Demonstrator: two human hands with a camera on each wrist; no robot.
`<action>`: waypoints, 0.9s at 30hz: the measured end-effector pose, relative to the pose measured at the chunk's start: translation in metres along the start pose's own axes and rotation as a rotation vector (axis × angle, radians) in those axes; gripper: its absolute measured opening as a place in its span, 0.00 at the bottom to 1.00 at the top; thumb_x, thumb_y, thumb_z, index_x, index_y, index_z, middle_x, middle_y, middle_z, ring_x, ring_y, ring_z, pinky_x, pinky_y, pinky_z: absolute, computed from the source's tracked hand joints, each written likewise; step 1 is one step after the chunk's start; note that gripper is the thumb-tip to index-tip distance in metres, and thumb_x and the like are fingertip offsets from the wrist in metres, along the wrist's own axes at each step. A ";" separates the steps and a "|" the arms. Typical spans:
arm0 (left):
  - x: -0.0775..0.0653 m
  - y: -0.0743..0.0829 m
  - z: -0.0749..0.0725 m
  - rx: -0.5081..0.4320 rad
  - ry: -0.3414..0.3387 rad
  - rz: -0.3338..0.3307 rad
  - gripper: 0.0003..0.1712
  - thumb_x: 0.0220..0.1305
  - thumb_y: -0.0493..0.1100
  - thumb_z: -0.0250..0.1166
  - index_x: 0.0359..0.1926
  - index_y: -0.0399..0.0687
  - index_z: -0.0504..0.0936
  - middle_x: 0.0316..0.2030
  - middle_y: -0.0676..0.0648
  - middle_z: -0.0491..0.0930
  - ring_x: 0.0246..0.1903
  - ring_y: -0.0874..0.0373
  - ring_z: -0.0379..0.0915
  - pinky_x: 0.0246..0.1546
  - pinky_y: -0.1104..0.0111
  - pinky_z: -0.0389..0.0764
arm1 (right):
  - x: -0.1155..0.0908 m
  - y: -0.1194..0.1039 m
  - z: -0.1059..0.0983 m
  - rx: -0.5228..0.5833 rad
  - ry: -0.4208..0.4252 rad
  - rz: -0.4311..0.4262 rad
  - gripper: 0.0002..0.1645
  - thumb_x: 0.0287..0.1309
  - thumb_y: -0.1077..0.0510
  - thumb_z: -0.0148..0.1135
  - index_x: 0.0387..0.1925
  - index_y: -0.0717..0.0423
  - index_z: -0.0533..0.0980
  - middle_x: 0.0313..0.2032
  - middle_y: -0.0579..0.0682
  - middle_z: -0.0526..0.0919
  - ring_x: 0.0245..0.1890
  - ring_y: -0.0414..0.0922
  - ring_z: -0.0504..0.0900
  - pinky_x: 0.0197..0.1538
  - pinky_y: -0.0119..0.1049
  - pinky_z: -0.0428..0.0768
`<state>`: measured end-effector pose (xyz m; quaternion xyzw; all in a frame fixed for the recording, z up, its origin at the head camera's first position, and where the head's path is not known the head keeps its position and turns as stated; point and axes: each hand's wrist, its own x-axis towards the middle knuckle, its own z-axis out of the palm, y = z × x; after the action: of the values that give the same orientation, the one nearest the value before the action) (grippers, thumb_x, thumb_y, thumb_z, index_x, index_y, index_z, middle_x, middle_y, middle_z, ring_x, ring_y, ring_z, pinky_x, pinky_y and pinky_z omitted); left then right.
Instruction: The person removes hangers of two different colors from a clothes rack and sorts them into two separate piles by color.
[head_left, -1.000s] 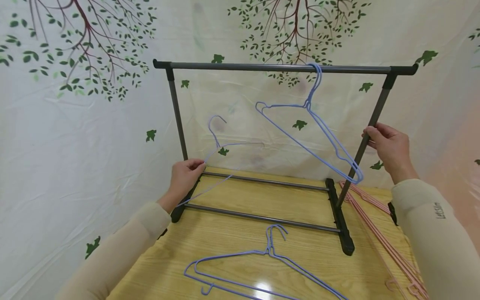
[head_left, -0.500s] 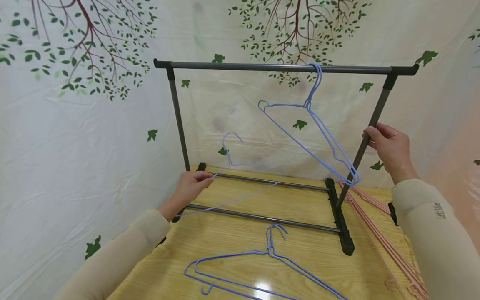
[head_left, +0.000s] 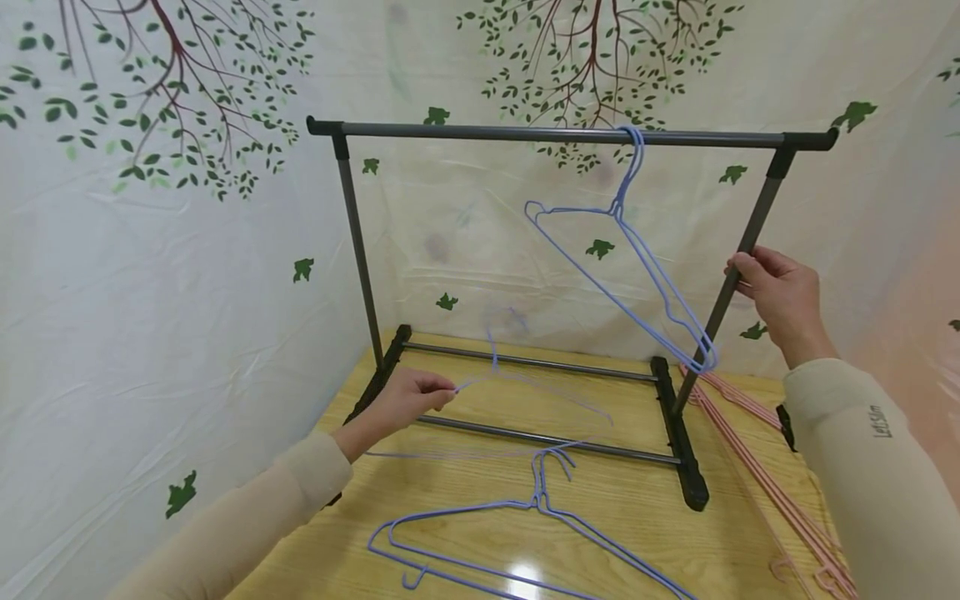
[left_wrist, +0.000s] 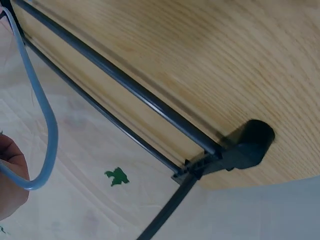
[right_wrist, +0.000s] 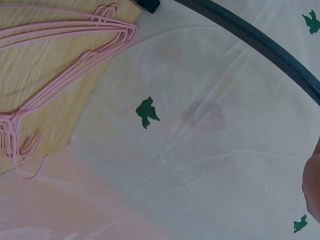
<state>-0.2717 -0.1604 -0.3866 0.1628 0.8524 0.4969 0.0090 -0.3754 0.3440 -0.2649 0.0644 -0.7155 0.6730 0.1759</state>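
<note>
My left hand (head_left: 408,402) pinches one shoulder of a thin blue clothes hanger (head_left: 491,354), blurred in the head view, its hook pointing up. In the left wrist view the hanger's end (left_wrist: 50,135) curves out from the fingers (left_wrist: 14,165). This hanger is low, in front of the black clothes rack (head_left: 480,132). My right hand (head_left: 783,296) grips the rack's right upright (head_left: 742,258), thumb in front. Blue hangers (head_left: 600,275) hang together from the top bar, right of its middle. More blue hangers (head_left: 480,507) lie on the wooden table in front of the rack's base.
Pink hangers (head_left: 757,458) lie in a bundle on the table's right side, beside the rack's right foot (head_left: 686,467). The rack's left foot (head_left: 367,396) is partly behind my left hand. A pale sheet (head_left: 187,317) printed with leaves closes off the back and sides.
My left hand has moved right and down, away from the left upright, carrying its blue hanger. The hanging hangers have swung slightly. My right hand keeps its place on the upright.
</note>
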 end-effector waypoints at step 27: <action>-0.030 0.002 0.081 -0.151 -0.348 -0.069 0.10 0.67 0.39 0.64 0.42 0.36 0.87 0.25 0.42 0.83 0.26 0.61 0.75 0.32 0.65 0.73 | 0.004 0.000 0.001 0.061 0.009 -0.012 0.21 0.63 0.54 0.66 0.55 0.59 0.78 0.33 0.39 0.86 0.35 0.33 0.85 0.39 0.22 0.80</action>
<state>-0.2283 -0.0994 -0.4300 0.2158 0.8034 0.5232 0.1852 -0.3792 0.3439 -0.2633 0.0710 -0.6935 0.6937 0.1810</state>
